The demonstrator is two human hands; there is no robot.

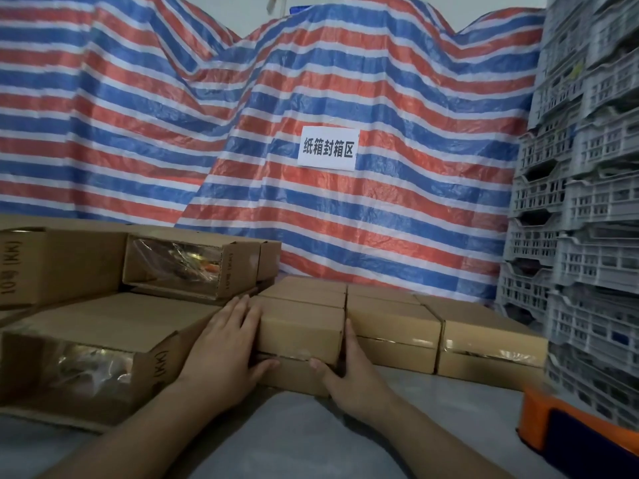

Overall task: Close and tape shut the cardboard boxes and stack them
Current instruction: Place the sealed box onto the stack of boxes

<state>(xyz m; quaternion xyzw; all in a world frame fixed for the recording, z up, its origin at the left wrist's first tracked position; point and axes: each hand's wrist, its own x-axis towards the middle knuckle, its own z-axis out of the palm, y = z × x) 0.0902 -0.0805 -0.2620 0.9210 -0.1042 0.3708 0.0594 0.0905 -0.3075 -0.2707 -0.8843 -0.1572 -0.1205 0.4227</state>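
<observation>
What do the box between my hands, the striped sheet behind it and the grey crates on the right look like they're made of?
The box looks like plain brown cardboard, matte, with a shiny strip of clear tape along its front seam. The striped sheet seems to be woven plastic tarp: crinkled, slightly glossy. The grey crates look like moulded plastic, with lattice walls.

Matt cardboard box [300, 328]; glossy tape [297, 354], woven plastic tarp [380, 219]

Open grey floor [449, 402] lies right of the hands. Stacked crates [587, 236] block the right; open boxes [86, 340] crowd the left; an orange object [539, 420], possibly a tape dispenser, sits nearby.
</observation>
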